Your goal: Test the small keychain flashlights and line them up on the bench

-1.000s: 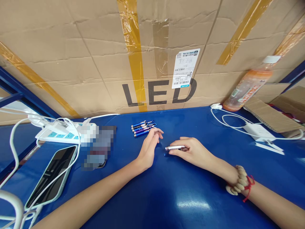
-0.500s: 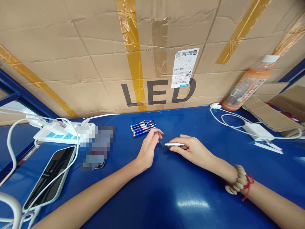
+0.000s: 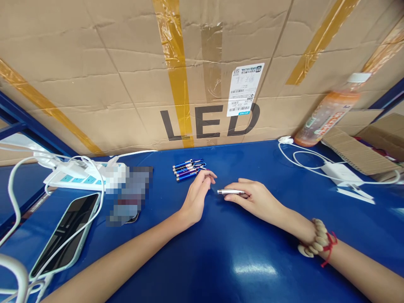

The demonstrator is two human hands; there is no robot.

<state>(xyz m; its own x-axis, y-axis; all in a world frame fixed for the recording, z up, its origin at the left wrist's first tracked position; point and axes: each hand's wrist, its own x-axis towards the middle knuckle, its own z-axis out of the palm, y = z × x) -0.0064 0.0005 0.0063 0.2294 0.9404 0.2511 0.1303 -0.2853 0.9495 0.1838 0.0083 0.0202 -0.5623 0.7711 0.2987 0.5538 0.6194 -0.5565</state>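
My right hand (image 3: 255, 197) pinches a slim silver penlight-like cylinder (image 3: 229, 192) between thumb and fingers, close above the blue table. One end of the cylinder points left, toward my other hand; its rear end is hidden in the palm. My left hand (image 3: 198, 194) rests on its side with fingers loosely curved and apart, and nothing shows in it. Just beyond its fingertips lie several blue penlight-like cylinders (image 3: 186, 170) in a row, with metal clips at their right ends. The left hand partly covers the nearest one.
Behind the blue table (image 3: 202, 261) stands a large cardboard box (image 3: 132, 75) marked LED. At left are a power strip (image 3: 85, 179), a phone (image 3: 67, 233), white cables and a blurred item (image 3: 134, 193). A drink bottle (image 3: 330, 113), white charger (image 3: 342, 173) and open carton (image 3: 385, 139) are at right.
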